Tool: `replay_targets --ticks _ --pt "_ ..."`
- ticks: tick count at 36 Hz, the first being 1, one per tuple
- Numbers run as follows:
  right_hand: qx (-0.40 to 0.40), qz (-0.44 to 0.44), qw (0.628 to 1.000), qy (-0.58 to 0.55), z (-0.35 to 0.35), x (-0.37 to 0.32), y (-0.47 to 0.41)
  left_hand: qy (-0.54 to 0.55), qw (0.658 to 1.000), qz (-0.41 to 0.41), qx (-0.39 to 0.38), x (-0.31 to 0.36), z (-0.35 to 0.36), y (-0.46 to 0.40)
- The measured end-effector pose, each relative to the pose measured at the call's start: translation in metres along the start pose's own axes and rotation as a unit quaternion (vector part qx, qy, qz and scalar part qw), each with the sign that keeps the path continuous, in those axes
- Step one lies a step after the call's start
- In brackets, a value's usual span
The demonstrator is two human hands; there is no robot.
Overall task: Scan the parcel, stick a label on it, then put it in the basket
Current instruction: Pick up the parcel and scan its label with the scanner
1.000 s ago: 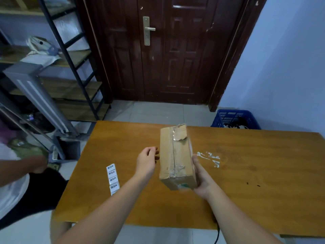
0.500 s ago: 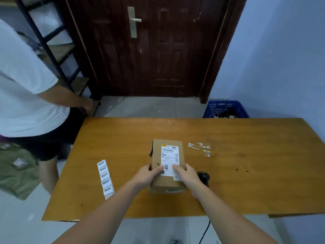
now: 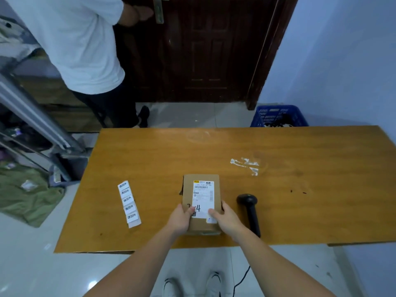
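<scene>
The long orange-brown wooden table (image 3: 150, 159) carried everything in play, and the blue slatted plastic basket (image 3: 278, 115) stood on the floor beyond its far edge, toward the far right corner, well apart from the parcel. The brown cardboard parcel (image 3: 201, 202) lay flat near the middle of the near edge with its white printed shipping label (image 3: 203, 198) facing up, so it was not yet in the basket. The left hand (image 3: 181, 217) and the right hand (image 3: 227, 219) each gripped a near corner of the parcel, thumbs pressed on top. The black handheld barcode scanner (image 3: 249, 209) lay untouched just to the right of the parcel, which suggested scanning had not begun. The strip of small white stickers (image 3: 129, 203) lay toward the near left corner; none appeared peeled off, though that was hard to tell. By this judgement all three steps were left: scan, stick, and drop in the basket.
</scene>
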State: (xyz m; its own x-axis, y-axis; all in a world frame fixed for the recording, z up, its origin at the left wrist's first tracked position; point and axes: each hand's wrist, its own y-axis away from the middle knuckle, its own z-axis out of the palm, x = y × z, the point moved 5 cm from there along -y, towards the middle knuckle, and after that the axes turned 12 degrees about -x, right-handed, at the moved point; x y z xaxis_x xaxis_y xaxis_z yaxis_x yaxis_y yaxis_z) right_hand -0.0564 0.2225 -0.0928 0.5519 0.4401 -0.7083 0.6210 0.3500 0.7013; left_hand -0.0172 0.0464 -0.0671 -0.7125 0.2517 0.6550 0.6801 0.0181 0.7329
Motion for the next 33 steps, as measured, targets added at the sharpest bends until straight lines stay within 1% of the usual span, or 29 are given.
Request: replay_targets --ticks 2,3,5,7,9,10,12,15,17,18,20,23,26,30,33 --pt "0.009 -0.014 0.998 0.053 -0.003 -0.005 0.003 0.0 1.0 -0.001 0.001 0.0 0.0 -0.002" --pt "0.034 -0.024 0.994 0.103 -0.009 -0.008 0.006 -0.006 1.0 -0.001 0.0 0.0 -0.001 -0.004" --pt "0.132 -0.048 0.97 0.201 -0.029 -0.012 0.016 -0.023 1.0 -0.004 -0.003 -0.001 -0.001 -0.006" --pt "0.245 -0.074 0.931 0.259 -0.055 -0.015 0.032 -0.026 1.0 -0.004 -0.003 -0.004 -0.001 -0.009" --pt "0.327 -0.065 0.904 0.268 -0.079 -0.011 0.046 -0.027 1.0 0.0 0.002 -0.005 -0.001 -0.011" --pt "0.345 -0.046 0.901 0.257 -0.09 -0.006 0.05 -0.027 1.0 0.002 0.005 -0.006 0.0 -0.011" --pt "0.337 0.014 0.913 0.23 -0.104 0.008 0.049 -0.027 1.0 0.006 0.011 -0.007 0.001 -0.012" --pt "0.234 0.117 0.949 0.178 -0.108 0.032 0.033 -0.028 0.999 0.007 0.015 -0.008 0.001 -0.013" --pt "0.17 0.142 0.966 0.134 -0.101 0.044 0.023 -0.028 0.999 0.005 0.015 -0.009 0.001 -0.013" --pt "0.15 0.141 0.972 0.109 -0.097 0.048 0.019 -0.026 1.0 0.005 0.016 -0.008 0.001 -0.013" --pt "0.143 0.133 0.978 0.068 -0.094 0.056 0.014 -0.026 0.999 0.007 0.02 -0.008 0.001 -0.013" --pt "0.156 0.111 0.981 0.021 -0.092 0.06 0.012 -0.024 0.999 0.003 0.022 -0.008 0.001 -0.012" --pt "0.184 0.062 0.981 -0.019 -0.087 0.045 0.02 -0.02 0.999 0.006 0.024 -0.008 0.001 -0.012" --pt "0.207 -0.007 0.978 -0.014 -0.075 0.006 0.034 -0.02 1.0 0.009 0.017 -0.008 0.001 -0.011" --pt "0.169 -0.033 0.985 0.011 -0.059 -0.023 0.043 -0.026 1.0 0.011 0.014 -0.007 0.001 -0.01"
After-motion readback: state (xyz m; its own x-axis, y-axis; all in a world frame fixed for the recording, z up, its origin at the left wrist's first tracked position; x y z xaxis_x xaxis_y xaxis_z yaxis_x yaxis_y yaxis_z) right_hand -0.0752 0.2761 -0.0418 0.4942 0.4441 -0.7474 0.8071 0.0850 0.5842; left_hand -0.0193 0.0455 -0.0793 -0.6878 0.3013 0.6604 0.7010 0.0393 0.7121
